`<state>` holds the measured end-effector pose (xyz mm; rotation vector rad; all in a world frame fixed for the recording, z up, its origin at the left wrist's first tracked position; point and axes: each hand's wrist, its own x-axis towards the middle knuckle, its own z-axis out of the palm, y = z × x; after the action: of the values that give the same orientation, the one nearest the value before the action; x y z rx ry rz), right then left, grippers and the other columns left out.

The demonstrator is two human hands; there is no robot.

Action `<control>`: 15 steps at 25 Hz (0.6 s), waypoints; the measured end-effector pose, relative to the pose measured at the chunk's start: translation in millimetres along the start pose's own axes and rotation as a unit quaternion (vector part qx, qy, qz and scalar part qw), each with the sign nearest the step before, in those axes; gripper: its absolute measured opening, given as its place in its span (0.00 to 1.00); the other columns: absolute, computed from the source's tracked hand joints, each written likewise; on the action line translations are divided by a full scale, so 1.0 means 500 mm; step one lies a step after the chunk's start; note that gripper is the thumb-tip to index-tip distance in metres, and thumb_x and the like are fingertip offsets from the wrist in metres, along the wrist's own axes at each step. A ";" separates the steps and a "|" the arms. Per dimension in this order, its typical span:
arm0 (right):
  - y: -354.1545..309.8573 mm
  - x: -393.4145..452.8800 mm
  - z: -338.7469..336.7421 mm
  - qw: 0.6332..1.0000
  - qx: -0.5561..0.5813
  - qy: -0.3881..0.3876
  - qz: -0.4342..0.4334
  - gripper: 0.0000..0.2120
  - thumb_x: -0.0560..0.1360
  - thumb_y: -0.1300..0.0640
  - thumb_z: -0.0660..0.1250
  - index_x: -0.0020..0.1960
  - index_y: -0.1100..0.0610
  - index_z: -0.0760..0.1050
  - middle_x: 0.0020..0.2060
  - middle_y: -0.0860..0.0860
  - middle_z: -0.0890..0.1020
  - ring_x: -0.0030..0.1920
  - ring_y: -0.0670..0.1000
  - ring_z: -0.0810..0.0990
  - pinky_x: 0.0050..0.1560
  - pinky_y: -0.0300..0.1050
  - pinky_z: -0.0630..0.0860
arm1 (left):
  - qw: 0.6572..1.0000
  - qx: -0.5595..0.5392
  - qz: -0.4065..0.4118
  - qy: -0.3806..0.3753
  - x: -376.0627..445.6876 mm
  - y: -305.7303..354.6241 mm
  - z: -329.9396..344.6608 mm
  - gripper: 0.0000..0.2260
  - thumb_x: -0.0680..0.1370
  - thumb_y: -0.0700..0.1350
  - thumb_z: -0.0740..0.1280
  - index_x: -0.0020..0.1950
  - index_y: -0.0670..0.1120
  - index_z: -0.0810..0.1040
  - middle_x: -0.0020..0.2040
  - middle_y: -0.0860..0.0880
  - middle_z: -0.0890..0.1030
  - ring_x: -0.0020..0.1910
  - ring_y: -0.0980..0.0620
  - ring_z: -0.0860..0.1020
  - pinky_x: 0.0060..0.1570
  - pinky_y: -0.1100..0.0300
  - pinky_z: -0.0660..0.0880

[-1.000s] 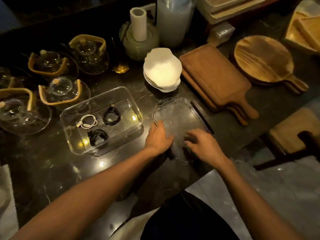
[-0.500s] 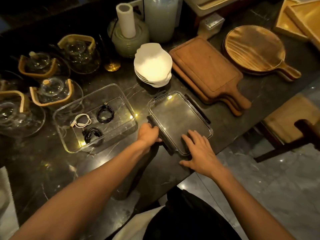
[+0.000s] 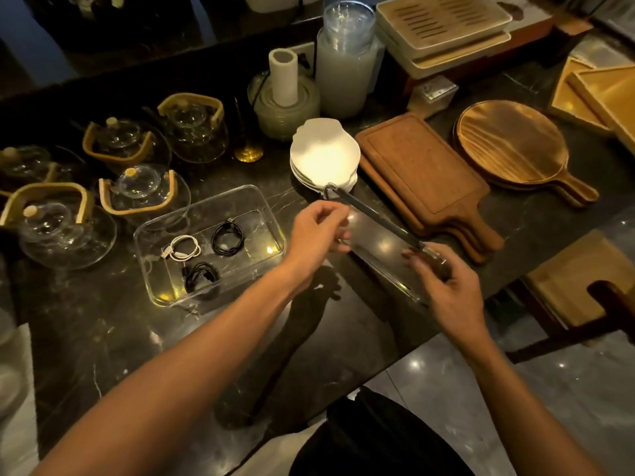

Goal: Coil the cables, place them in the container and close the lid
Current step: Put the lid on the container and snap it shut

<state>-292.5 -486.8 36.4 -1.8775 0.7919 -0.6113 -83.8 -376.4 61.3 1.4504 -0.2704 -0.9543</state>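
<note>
A clear rectangular container (image 3: 271,214) stands open on the dark marble counter. Inside it lie three coiled cables: a white one (image 3: 182,248), a black one (image 3: 226,238) and another black one (image 3: 201,275). The clear lid (image 3: 381,245) with dark clips is lifted off the counter and tilted, just right of the container. My left hand (image 3: 318,231) grips its left edge. My right hand (image 3: 446,286) grips its near right corner.
Glass teapots with wooden handles (image 3: 137,190) crowd the left. A stack of white dishes (image 3: 324,156) sits right behind the lid. Wooden boards (image 3: 422,173) and a round paddle board (image 3: 512,146) lie to the right. The counter's edge runs diagonally under my right arm.
The lid lay flat on the counter with both hands on it. Now both hands have picked it up and tilted it on edge beside the container.
</note>
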 end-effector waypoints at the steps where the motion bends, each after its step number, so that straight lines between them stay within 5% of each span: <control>1: -0.025 0.010 -0.011 1.000 0.026 -0.007 0.008 0.13 0.79 0.55 0.69 0.61 0.58 0.80 0.53 0.54 0.86 0.53 0.52 0.86 0.56 0.54 0.83 | 1.000 0.006 0.020 0.022 -0.003 0.005 -0.014 0.08 0.82 0.45 0.67 0.58 0.42 0.79 0.44 0.46 0.80 0.43 0.47 0.81 0.45 0.52 0.82; 8: -0.142 0.102 -0.041 0.974 0.193 -0.097 0.069 0.08 0.78 0.61 0.67 0.54 0.53 0.81 0.51 0.61 0.87 0.46 0.60 0.89 0.44 0.52 0.86 | 0.986 0.076 0.079 0.125 -0.038 0.033 -0.166 0.26 0.74 0.55 0.75 0.69 0.49 0.73 0.64 0.50 0.79 0.61 0.53 0.79 0.60 0.58 0.76; 11: -0.149 0.155 0.032 0.948 0.243 -0.157 0.130 0.07 0.76 0.59 0.68 0.53 0.53 0.82 0.50 0.62 0.87 0.43 0.59 0.89 0.40 0.51 0.85 | 0.986 0.056 0.055 0.145 -0.056 0.031 -0.240 0.18 0.75 0.56 0.74 0.60 0.48 0.80 0.57 0.43 0.84 0.52 0.46 0.85 0.51 0.54 0.81; 15: -0.152 0.212 0.149 0.924 0.234 -0.239 0.185 0.07 0.80 0.59 0.67 0.57 0.58 0.81 0.51 0.60 0.88 0.43 0.58 0.89 0.40 0.48 0.86 | 0.980 -0.065 0.045 0.183 -0.094 0.017 -0.330 0.10 0.82 0.48 0.68 0.60 0.44 0.79 0.49 0.41 0.85 0.37 0.47 0.85 0.33 0.61 0.81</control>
<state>-150.2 -498.1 83.3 -1.3067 0.5861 -0.0740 2.7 -228.2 59.9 1.4491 -0.0008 -0.6057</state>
